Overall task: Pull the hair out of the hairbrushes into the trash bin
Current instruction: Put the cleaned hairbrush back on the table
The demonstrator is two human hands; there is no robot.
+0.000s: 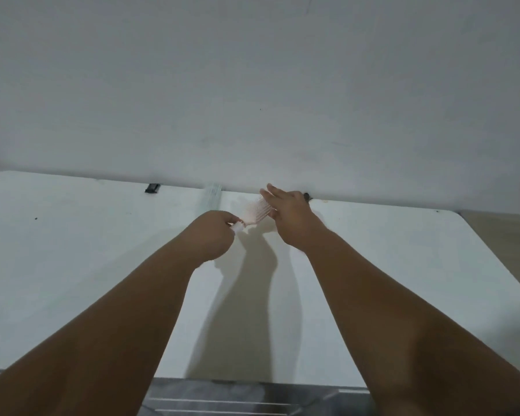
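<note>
A pale pink hairbrush is held above the far middle of the white table, bristles facing up and towards me. My left hand is shut on its white handle end. My right hand rests against the right side of the bristle head, fingers stretched out and slightly apart. Whether hair sits between those fingers is too blurred to tell. No trash bin is in view.
The table butts against a plain white wall. A small black clip sits at the table's far edge on the left, and a clear ridged strip crosses the far edge. A grey metal frame runs below the near edge.
</note>
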